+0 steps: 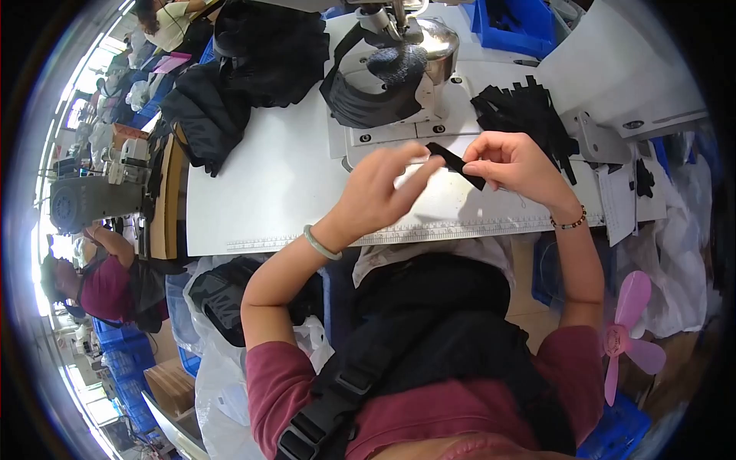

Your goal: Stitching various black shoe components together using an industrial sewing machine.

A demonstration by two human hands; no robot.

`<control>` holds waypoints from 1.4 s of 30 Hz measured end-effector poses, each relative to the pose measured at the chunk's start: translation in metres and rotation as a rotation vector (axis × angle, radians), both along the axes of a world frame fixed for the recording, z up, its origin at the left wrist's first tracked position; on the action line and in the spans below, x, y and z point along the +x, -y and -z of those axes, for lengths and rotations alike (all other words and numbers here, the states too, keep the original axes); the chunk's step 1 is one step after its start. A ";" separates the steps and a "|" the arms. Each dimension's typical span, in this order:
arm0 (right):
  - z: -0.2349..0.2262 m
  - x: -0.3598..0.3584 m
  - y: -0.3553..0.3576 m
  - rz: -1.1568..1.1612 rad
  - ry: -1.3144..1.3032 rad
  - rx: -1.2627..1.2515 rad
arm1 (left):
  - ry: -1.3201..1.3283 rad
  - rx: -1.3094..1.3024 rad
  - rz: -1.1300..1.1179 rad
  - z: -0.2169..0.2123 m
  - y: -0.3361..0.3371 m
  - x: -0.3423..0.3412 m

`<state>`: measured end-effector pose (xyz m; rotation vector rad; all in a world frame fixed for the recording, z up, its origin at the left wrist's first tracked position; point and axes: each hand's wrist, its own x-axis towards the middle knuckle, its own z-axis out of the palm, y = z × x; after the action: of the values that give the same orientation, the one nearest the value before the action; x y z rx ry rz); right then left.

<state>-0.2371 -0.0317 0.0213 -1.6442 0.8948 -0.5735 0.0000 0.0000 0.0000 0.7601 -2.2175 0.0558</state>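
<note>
Bright workshop all round, a co-worker [107, 287] at the frame's left; white table [284, 211] across the middle, sewing machine [395, 21] at top centre; and now the right hand [515, 165] pinches a short black strip [454, 161], right of centre, above the table's ruled front edge; the left hand [379, 188] is at its other end, fingers spread and blurred, so I can't tell whether they grip it; as for progress, a curved black panel [372, 107] sits below the machine head, the held strip well apart from it, not joined; plenty remains, with loose strips [521, 111] heaped upper right, dark fabric pieces [268, 57] piled upper left!
</note>
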 end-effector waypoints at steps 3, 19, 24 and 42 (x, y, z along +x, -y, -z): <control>-0.011 0.007 -0.007 0.019 0.161 0.214 | 0.177 -0.277 -0.043 -0.017 -0.006 -0.001; -0.005 0.050 -0.035 0.325 0.561 -0.146 | -0.698 0.613 0.092 -0.027 -0.004 -0.023; -0.006 0.051 -0.031 0.310 0.551 -0.060 | -0.616 0.501 -0.009 -0.022 0.001 -0.020; 0.000 0.067 -0.031 0.411 0.588 -0.309 | -0.756 0.618 0.043 -0.020 -0.005 -0.020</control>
<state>-0.1704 -0.0005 0.0217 -1.4279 0.7190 -1.4537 -0.0195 0.0048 0.0200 0.8654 -1.5048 -0.8347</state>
